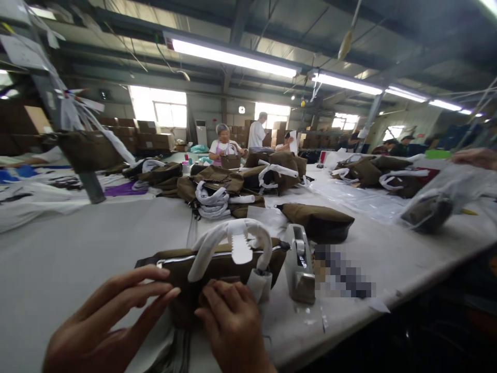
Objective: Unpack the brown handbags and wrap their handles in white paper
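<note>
A dark olive bag (225,267) stands on the pale table in front of me, its silver zipper running along the top. White wrapping covers its handle (205,248), and a white notched tag (241,248) hangs from the handle's top. My left hand (120,316) is at the bag's left end, near the zipper pull, fingers extended with a gap below the thumb and fingertips. Against the front of the bag, my right hand (231,321) has its fingers bent and pressed together; whatever lies beneath the fingertips is hidden.
A grey tape dispenser (301,264) stands right of the bag. Behind lie an olive pouch (316,220) and several wrapped-handle bags (213,186). At the right, another person's hand (476,158) holds a clear plastic bag (438,191). People work farther back.
</note>
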### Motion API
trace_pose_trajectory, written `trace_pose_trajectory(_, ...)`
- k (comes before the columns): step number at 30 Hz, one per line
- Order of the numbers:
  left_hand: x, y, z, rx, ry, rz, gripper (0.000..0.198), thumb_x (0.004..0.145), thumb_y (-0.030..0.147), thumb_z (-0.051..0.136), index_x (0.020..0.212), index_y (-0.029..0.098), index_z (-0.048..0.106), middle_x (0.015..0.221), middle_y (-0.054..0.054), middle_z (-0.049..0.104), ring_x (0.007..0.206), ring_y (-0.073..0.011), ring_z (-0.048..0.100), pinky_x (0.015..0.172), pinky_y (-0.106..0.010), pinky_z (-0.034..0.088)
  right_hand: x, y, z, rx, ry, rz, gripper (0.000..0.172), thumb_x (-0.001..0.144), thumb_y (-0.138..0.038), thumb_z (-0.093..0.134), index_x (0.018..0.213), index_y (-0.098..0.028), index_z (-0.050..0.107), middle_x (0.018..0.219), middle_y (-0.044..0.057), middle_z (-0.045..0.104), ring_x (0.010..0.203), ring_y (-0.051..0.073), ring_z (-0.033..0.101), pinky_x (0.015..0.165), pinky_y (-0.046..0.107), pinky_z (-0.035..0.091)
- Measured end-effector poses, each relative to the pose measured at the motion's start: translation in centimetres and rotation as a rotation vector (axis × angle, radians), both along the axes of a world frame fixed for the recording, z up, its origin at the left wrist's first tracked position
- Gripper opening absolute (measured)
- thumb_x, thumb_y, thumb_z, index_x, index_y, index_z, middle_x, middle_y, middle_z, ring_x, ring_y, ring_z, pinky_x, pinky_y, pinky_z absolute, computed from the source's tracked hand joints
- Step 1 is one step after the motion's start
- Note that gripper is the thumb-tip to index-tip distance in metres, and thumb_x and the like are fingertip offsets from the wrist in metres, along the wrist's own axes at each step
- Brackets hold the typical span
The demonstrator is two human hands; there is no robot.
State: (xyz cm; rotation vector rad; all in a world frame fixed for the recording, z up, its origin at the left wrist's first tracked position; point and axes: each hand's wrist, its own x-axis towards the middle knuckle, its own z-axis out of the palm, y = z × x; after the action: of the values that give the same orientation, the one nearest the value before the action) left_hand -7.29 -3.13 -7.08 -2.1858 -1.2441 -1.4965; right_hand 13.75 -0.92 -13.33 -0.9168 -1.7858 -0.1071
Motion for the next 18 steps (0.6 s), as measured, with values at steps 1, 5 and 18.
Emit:
trace_pose_trajectory(1,0.4,-0.1,0.5,0.019,0.026,-0.001,0.008,0.091,0.031,0.072,0.099,0.031,0.074,0.112,0.003,0.070,0.093,-0.0134,0.069,0.082,-0.021,0.057,0.0,0.0,0.1,-0.018,-0.001,0.002,0.021,0.101,-0.035,0.057,0.114,-0.022,0.068,0.106,0.004,0.074,0.088,0.024,0.066,0.083,0.038,0.050)
trace_pose_trajectory(5,1.2,-0.1,1.6,-0.020,0.039,-0.075,0.005,0.093,0.029,0.071,0.098,0.029,0.071,0.106,0.003,0.073,0.090,-0.0124,0.071,0.079,-0.020,0.057,-0.4,0.2,0.7,-0.152,-0.005,0.015,0.023,0.087,-0.018,0.074,0.109,-0.023,0.069,0.104,0.003,0.073,0.090,0.026,0.065,0.084,0.037,0.051)
trace_pose_trajectory(18,2.7,1.9,-0.1,-0.223,-0.176,-0.287,0.007,0.091,0.024,0.073,0.094,0.030,0.074,0.092,0.008,0.080,0.093,-0.0120,0.077,0.092,-0.016,0.057,-0.4,1.9,2.2,-0.162,-0.201,-0.096,0.012,0.085,-0.014,0.075,0.081,-0.021,0.066,0.081,0.001,0.067,0.076,0.020,0.064,0.066,0.029,0.043)
